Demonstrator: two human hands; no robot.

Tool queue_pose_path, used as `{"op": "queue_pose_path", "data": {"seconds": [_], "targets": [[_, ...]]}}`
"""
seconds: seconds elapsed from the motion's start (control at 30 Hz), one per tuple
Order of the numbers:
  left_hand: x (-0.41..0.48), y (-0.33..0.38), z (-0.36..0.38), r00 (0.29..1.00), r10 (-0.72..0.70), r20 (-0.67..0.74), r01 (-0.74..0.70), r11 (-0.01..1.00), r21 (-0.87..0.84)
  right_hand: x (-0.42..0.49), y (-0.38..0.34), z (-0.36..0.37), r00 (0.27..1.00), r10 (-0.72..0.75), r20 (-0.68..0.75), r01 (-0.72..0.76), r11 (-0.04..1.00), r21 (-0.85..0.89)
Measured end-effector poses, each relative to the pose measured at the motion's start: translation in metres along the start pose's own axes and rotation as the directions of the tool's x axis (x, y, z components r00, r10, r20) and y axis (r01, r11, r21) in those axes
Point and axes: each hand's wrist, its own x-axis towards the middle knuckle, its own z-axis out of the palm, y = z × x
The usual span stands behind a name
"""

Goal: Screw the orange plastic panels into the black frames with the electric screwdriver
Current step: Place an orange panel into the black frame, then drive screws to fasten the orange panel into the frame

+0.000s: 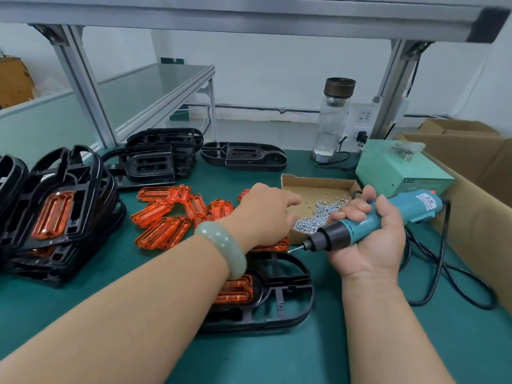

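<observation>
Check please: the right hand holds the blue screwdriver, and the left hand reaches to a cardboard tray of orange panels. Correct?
No. By the head view, the left hand reaches to a cardboard tray of silver screws instead; the rest holds.

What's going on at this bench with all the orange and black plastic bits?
A person is assembling parts. Their right hand grips an electric screwdriver, while the left hand reaches to the cardboard tray of screws. In front lies a black frame with an orange panel seated in it. Behind it lie loose orange panels, and fitted frames are stacked at the left.
</observation>
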Motion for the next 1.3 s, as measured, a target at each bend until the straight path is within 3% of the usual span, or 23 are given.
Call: {"op": "queue_pose_path", "data": {"seconds": [0.17,0.37,0.5,0.57,0.67,0.73,0.83,1.0,1.3], "targets": [[0.027,0.007,0.021,0.977,-0.128,0.172,0.092,0.975,0.205,0.0,0.001,-0.001,1.0,0.011,0.002,-0.011,1.0,0.003],[0.043,0.022,0.016,0.955,-0.229,0.187,0.152,0.923,0.354,-0.001,0.003,0.0,1.0,0.023,0.002,-0.023,1.0,0.01],[0.044,0.027,0.017,0.978,-0.182,0.102,0.135,0.927,0.351,0.001,0.002,-0.002,1.0,0.018,-0.007,-0.018,1.0,0.0],[0.04,0.026,0.019,0.986,-0.166,0.004,0.161,0.96,0.23,0.001,0.003,-0.002,1.0,0.013,-0.007,-0.013,1.0,-0.005],[0.035,0.021,0.014,0.978,-0.177,-0.109,0.156,0.972,-0.177,0.001,0.003,-0.001,1.0,-0.001,-0.01,0.001,1.0,-0.025],[0.027,0.018,0.007,0.958,-0.239,-0.16,0.138,0.87,-0.474,0.001,0.004,-0.001,1.0,-0.001,-0.011,0.001,0.999,-0.033],[0.011,0.011,-0.002,0.915,-0.384,-0.125,0.127,0.567,-0.814,0.0,0.004,-0.001,1.0,-0.001,-0.013,0.0,1.0,-0.025],[-0.025,-0.011,-0.018,0.856,-0.507,-0.1,0.071,0.306,-0.949,-0.003,0.007,0.002,1.0,0.003,-0.015,-0.004,1.0,-0.02],[-0.101,-0.033,-0.007,0.818,-0.567,-0.095,-0.019,0.139,-0.99,-0.013,0.025,0.009,0.998,-0.006,-0.06,0.004,0.999,-0.048]]}}
